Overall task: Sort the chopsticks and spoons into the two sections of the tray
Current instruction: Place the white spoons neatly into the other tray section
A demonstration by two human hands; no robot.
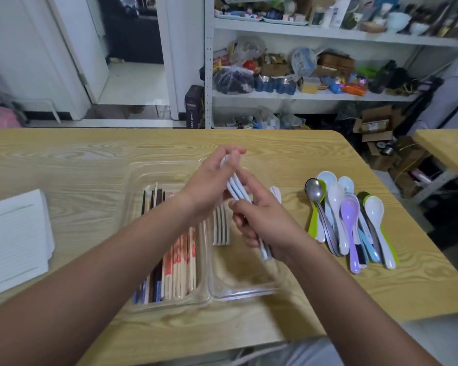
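Note:
A clear two-section tray (209,298) lies on the wooden table. Its left section holds several chopsticks (179,265), wooden, dark and blue-tipped. A few white-and-dark chopsticks (220,229) lie in the right section. Above that section, both hands hold a bundle of white chopsticks (238,190). My right hand (265,220) grips the bundle's lower end. My left hand (212,183) pinches its upper part between the fingers. A pile of spoons (349,217), white, purple, green, blue and one metal, lies on the table right of the tray. A white spoon end (275,193) shows behind my right hand.
A stack of white paper or boards (13,239) sits at the table's left edge. Behind the table stand cluttered white shelves (315,95) and a doorway. A second table corner (447,151) is at the right, with cardboard boxes (376,125) on the floor between.

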